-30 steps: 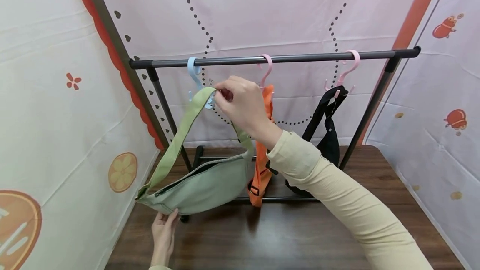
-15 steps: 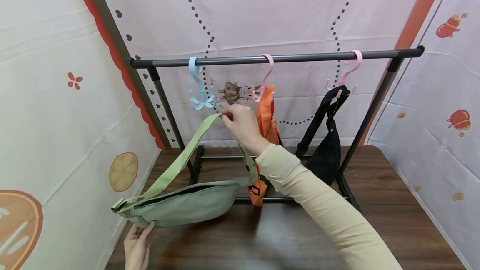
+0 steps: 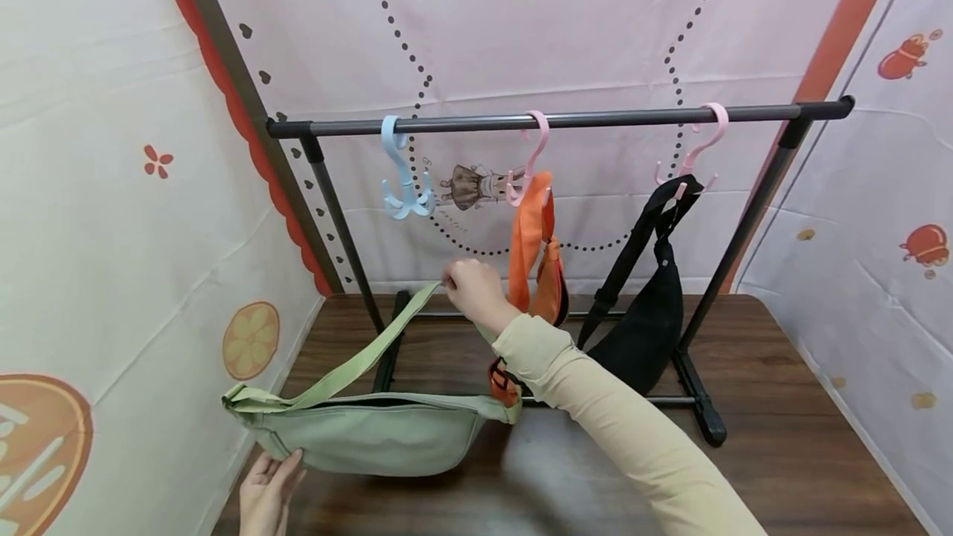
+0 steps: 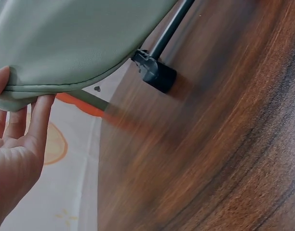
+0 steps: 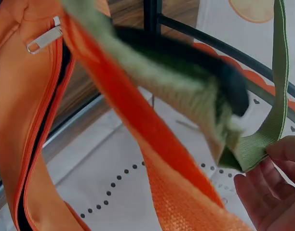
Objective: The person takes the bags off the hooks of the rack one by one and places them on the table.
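Observation:
A sage-green waist bag [image 3: 372, 435] with a light green strap [image 3: 372, 354] hangs between both hands, low in front of the rack. My left hand [image 3: 266, 490] pinches the bag's lower left corner; in the left wrist view the thumb lies on the front and fingers [image 4: 40, 115] are beneath the seam. My right hand [image 3: 480, 292] pinches the strap's top, seen also in the right wrist view on the green webbing [image 5: 263, 144]. Behind the right hand an orange bag [image 3: 530, 230] hangs from a pink hook [image 3: 538, 147]. The light blue hook [image 3: 405, 180] carries nothing.
A black metal rack [image 3: 476, 122] stands on the brown wooden table [image 3: 774, 404]. At its right a black bag [image 3: 644, 321] hangs from another pink hook [image 3: 703, 143]. Printed cloth walls [image 3: 134, 230] enclose the table at the back and both sides.
Both hands have come down with the green bag, away from the light blue hook. The left hand has also moved left. The strap now runs lower and flatter.

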Tool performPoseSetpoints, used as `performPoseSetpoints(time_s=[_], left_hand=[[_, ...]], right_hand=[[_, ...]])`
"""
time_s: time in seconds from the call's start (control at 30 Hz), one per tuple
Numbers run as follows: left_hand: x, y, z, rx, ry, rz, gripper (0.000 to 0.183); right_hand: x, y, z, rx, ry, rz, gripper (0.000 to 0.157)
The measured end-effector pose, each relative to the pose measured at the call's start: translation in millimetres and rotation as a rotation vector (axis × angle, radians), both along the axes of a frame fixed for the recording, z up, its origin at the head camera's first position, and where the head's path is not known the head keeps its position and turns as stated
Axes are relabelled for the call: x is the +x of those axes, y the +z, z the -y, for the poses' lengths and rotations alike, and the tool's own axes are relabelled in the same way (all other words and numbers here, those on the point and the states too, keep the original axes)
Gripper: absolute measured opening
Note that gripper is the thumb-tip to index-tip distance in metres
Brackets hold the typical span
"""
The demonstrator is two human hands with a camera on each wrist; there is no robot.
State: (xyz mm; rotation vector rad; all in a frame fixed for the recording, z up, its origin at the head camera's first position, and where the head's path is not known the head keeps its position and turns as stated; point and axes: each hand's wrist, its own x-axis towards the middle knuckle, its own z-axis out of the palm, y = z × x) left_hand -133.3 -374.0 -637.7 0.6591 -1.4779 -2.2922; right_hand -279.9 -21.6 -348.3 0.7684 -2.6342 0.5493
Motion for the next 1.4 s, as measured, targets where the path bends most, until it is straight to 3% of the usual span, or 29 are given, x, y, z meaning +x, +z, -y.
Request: performPoseSetpoints(time_s=[0.1, 0.23, 0.4, 0.53, 0.67, 0.8, 0.97, 1.1, 1.3, 1.33, 1.4], left_hand=[[-0.1, -0.7, 0.8, 0.001, 0.016, -0.013, 0.049], [-3.0, -1.6, 2.7, 0.005, 0.042, 0.008, 0.054], [-7.7, -3.2, 10.9, -0.022, 0.093, 0.059, 0.058], [-9.7, -4.4, 20.9, -0.028, 0.129, 0.064, 0.058], [-10.1, -3.6, 22.5, -0.023, 0.141, 0.018, 0.055], [-13.2, -2.6, 21.1, -0.016, 0.120, -0.047, 0.052], [-18.5, 1.9, 19.3, 0.011, 0.104, -0.096, 0.051], [-20.9, 4.7, 18.4, 0.011, 0.066, -0.122, 0.052], [-21.4, 1.2, 25.9, 0.031, -0.005, -0.228, 0.048], [-17.1, 12.2, 21.2, 0.068, -0.045, -0.270, 0.042], [-14.2, 15.4, 21.0, 0.074, -0.064, -0.298, 0.038]], right_hand=[[3.5, -3.4, -0.5, 0.012, -0.001, 0.037, 0.014], [16.1, 0.1, -6.2, -0.051, 0.025, 0.054, 0.017], [50.5, 6.0, -25.8, -0.272, 0.096, 0.080, 0.016], [79.9, 0.7, -44.8, -0.485, 0.150, 0.191, 0.018], [100.7, -24.5, -57.4, -0.663, 0.145, 0.319, 0.025], [115.4, -60.8, -61.5, -0.808, 0.108, 0.369, 0.035], [128.0, -90.3, -55.7, -0.897, 0.139, 0.472, 0.050], [130.1, -99.5, -49.4, -0.932, 0.120, 0.496, 0.053], [129.9, -104.3, -42.9, -1.029, 0.073, 0.437, 0.049], [130.8, -106.0, -41.7, -1.052, 0.070, 0.435, 0.048], [133.2, -110.7, -39.0, -1.091, 0.062, 0.445, 0.047]])
